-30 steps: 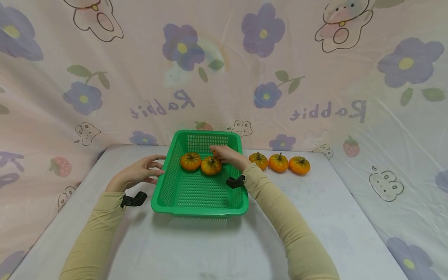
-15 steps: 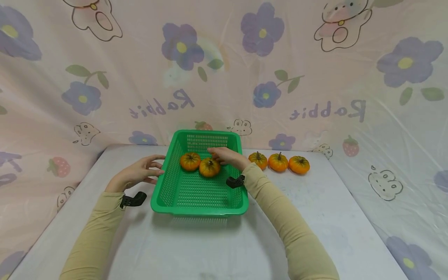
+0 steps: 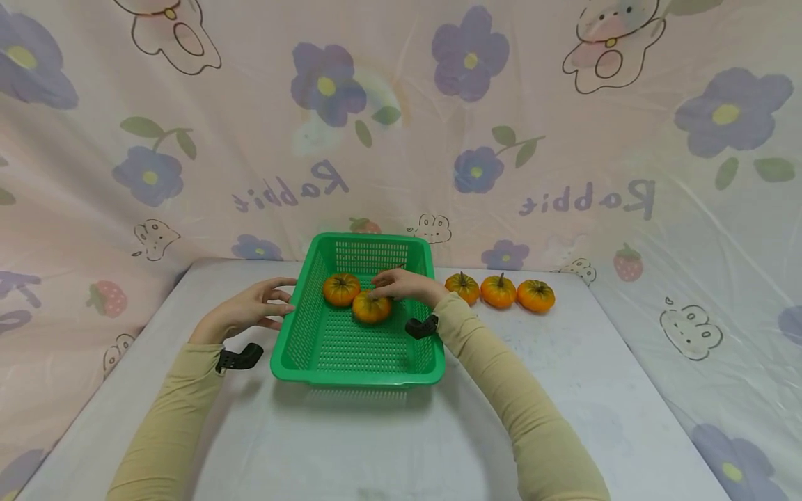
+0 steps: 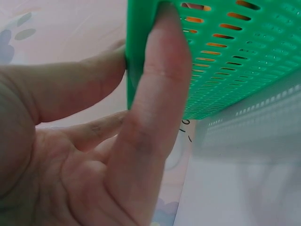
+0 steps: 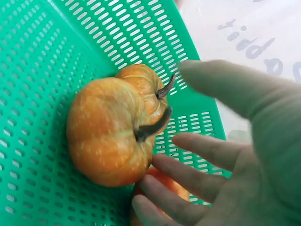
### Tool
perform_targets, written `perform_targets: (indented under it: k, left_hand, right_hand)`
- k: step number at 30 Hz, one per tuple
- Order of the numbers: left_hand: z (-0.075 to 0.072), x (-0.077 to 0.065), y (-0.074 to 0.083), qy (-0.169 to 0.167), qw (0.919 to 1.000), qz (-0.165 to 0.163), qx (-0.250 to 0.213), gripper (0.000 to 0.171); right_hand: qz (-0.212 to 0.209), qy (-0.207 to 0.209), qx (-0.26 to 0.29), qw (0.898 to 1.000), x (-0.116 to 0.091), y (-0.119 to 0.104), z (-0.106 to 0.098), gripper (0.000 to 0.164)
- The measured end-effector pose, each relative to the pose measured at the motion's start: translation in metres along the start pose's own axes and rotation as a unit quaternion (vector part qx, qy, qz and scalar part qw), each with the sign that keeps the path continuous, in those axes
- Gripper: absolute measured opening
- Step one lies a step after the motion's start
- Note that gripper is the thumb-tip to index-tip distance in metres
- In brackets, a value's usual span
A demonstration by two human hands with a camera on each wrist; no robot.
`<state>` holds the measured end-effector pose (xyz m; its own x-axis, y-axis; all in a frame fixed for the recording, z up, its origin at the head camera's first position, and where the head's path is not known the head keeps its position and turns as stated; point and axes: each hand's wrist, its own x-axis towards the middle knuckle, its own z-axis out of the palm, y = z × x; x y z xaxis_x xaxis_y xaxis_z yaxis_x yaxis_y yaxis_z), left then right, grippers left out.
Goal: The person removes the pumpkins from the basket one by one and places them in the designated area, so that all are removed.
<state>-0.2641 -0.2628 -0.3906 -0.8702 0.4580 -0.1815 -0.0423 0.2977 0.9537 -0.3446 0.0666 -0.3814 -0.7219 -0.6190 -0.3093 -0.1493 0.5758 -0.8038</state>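
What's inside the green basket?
Inside the green basket, two little pumpkins show clearly. A third pumpkin is partly covered by the right hand; its hidden part can't be seen.

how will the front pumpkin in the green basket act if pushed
The front pumpkin may slide or rock rather than roll, being squat. It looks taut, so it's probably stiff. The green basket, walled all round, would probably stop it.

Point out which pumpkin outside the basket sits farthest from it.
The rightmost pumpkin in the head view: the other two outside sit between it and the basket.
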Motion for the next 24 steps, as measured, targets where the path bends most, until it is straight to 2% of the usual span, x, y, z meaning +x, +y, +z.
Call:
perform_targets:
  k: [5, 12, 17, 24]
  left_hand:
    - [-0.0005, 0.0002, 0.0002, -0.004, 1.0, 0.002, 0.0, 0.071]
    - [-0.0004, 0.0004, 0.0004, -0.001, 1.0, -0.001, 0.0, 0.071]
    - [-0.0013, 0.0023, -0.002, -0.003, 1.0, 0.0, -0.001, 0.072]
    - [-0.0036, 0.0042, -0.0056, -0.001, 1.0, 0.001, -0.001, 0.072]
  right_hand:
    - [-0.029, -0.018, -0.059, 0.998, -0.0008, 0.001, 0.0006, 0.065]
    - [-0.054, -0.043, -0.118, 0.991, 0.0028, 0.0023, 0.0044, 0.066]
    - [-0.068, -0.058, -0.145, 0.985, 0.003, -0.0001, 0.0072, 0.065]
    - [-0.074, -0.058, -0.159, 0.983, 0.0063, 0.0009, 0.0098, 0.068]
